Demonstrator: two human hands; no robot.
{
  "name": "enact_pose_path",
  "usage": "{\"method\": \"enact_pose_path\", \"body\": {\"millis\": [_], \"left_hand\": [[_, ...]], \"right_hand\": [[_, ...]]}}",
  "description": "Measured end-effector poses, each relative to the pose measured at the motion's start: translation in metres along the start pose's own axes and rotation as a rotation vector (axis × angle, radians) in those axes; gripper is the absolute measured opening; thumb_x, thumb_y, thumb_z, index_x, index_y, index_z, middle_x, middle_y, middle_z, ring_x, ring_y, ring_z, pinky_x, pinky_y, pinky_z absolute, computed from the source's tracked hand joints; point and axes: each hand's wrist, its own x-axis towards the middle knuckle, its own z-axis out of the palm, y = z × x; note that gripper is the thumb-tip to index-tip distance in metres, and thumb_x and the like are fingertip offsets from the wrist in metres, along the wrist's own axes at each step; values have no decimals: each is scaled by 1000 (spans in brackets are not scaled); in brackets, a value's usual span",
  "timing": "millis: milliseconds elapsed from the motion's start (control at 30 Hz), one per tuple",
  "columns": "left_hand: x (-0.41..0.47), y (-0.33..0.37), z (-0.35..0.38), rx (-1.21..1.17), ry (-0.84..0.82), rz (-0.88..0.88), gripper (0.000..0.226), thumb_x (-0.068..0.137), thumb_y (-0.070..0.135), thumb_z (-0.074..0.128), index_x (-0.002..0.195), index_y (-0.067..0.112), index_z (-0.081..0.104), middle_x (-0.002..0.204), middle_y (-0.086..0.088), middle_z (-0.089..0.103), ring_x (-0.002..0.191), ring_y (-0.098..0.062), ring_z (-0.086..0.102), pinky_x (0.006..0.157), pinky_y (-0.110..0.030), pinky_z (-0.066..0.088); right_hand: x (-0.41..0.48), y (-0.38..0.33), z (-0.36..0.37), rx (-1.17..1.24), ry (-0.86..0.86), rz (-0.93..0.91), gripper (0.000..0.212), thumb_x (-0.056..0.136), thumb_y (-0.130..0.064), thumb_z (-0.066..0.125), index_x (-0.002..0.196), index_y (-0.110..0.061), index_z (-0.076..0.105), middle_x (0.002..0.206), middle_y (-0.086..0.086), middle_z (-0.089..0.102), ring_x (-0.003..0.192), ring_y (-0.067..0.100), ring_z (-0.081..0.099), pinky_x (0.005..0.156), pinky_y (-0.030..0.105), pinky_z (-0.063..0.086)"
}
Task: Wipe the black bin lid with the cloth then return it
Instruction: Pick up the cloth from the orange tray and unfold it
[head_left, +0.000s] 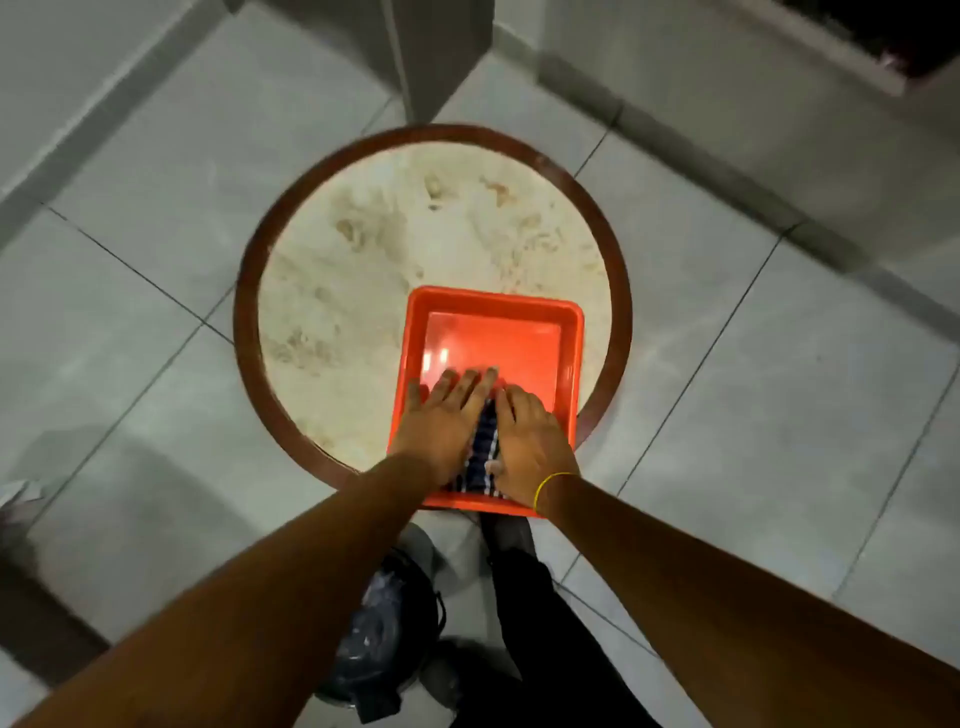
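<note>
A dark blue cloth with white stripes (480, 452) lies in the near end of an orange plastic tray (493, 332). Only a strip of it shows between my hands. My left hand (441, 415) rests flat on the cloth's left side, fingers stretched forward and slightly apart. On the cloth's right side my right hand (530, 441) has its fingers curled down over the cloth. A dark bin with a clear plastic liner (384, 639) stands on the floor below my arms. I cannot make out the black lid.
The tray sits at the near right of a round marble-topped table with a brown wooden rim (249, 312). Grey tiled floor surrounds it. A pale pillar (441, 57) rises behind the table. My leg in black trousers (519, 597) stands beside the bin.
</note>
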Motion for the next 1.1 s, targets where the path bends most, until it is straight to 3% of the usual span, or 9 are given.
{"method": "enact_pose_path", "body": {"millis": [67, 200, 333, 467, 600, 700, 800, 933, 1100], "left_hand": [[7, -1, 9, 44, -38, 24, 100, 91, 20, 70, 167, 22, 5, 179, -8, 11, 163, -36, 15, 122, -65, 24], [8, -5, 19, 129, 20, 85, 70, 81, 20, 72, 145, 16, 42, 147, -15, 50, 130, -41, 50, 98, -53, 42], [7, -9, 6, 25, -24, 26, 59, 81, 21, 73, 135, 16, 48, 131, -12, 64, 120, -38, 58, 95, -51, 40], [-3, -13, -8, -53, -40, 60, 39, 82, 33, 73, 117, 16, 67, 127, -10, 60, 121, -35, 54, 97, -48, 41], [-39, -38, -38, -310, 125, 16, 27, 79, 19, 69, 103, 15, 57, 106, -15, 70, 96, -40, 66, 72, -38, 41], [-83, -70, -57, -463, 242, -125, 45, 80, 12, 68, 121, 14, 51, 96, -18, 72, 83, -42, 68, 61, -36, 40], [-130, -104, -62, -481, 450, -196, 50, 81, 10, 69, 126, 14, 49, 91, -17, 74, 77, -41, 70, 59, -38, 48], [-205, -162, -23, -439, 638, -388, 43, 80, 18, 71, 119, 14, 53, 91, -18, 73, 76, -44, 70, 61, -40, 54], [-263, -208, 84, -377, 681, -632, 32, 82, 6, 74, 108, 8, 56, 88, -22, 73, 70, -44, 67, 56, -36, 38]], "right_hand": [[4, 4, 12, -30, 88, -13, 104, 76, -39, 83, 162, -7, 34, 155, 15, 48, 137, 37, 51, 114, 46, 43], [5, 3, 18, 26, 165, 32, 72, 66, -33, 86, 132, -16, 61, 114, 7, 74, 105, 35, 70, 91, 43, 48], [15, -1, -1, 7, 19, 10, 28, 80, -33, 78, 102, -18, 71, 113, 8, 73, 112, 36, 67, 96, 44, 43], [22, -4, -33, 36, -87, -106, 30, 82, -29, 77, 105, -11, 72, 125, 14, 65, 122, 37, 57, 100, 42, 49], [27, -42, -89, -51, -179, -200, 22, 79, -27, 73, 99, -21, 68, 102, 15, 76, 97, 43, 72, 70, 35, 44], [26, -96, -121, -132, -133, -368, 28, 73, -32, 64, 99, -23, 58, 94, 19, 75, 88, 47, 71, 64, 40, 43], [25, -156, -133, -170, -77, -530, 39, 78, -25, 69, 115, -22, 59, 92, 21, 75, 85, 49, 70, 63, 45, 50], [20, -248, -89, -214, -64, -707, 34, 79, -27, 66, 113, -23, 67, 98, 19, 78, 92, 49, 70, 67, 43, 51], [11, -320, 28, -168, -42, -904, 39, 83, -2, 62, 119, -13, 72, 109, 15, 80, 101, 44, 72, 86, 49, 56]]}}
